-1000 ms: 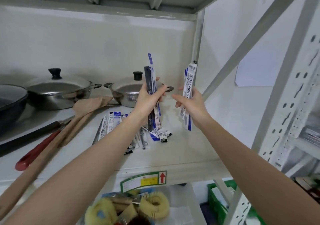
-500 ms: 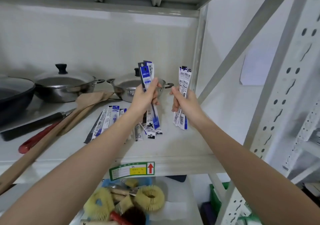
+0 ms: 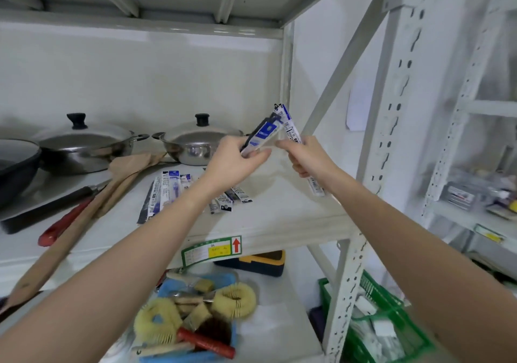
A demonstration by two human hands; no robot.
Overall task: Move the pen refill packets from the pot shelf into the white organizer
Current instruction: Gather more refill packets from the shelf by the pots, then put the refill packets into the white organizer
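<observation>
My left hand [image 3: 233,164] grips a bunch of blue-and-white pen refill packets [image 3: 261,134], tilted up to the right. My right hand [image 3: 306,157] grips a second bunch of refill packets [image 3: 291,126], whose lower ends stick out below the hand. The two bunches touch or nearly touch at their tops, above the pot shelf [image 3: 279,217]. More refill packets [image 3: 165,188] lie flat on the shelf under my left forearm. The white organizer is not in view.
Two lidded steel pots [image 3: 195,144] and a dark pan [image 3: 16,164] stand at the back of the shelf, with wooden and red-handled utensils [image 3: 64,223] on the left. A blue basket of brushes [image 3: 193,318] sits below. A green crate [image 3: 391,323] is at lower right. A perforated upright [image 3: 391,127] stands right.
Both hands have tilted their bunches toward each other, so the tops now meet. The left-hand bunch leans right instead of standing upright. The view has shifted slightly.
</observation>
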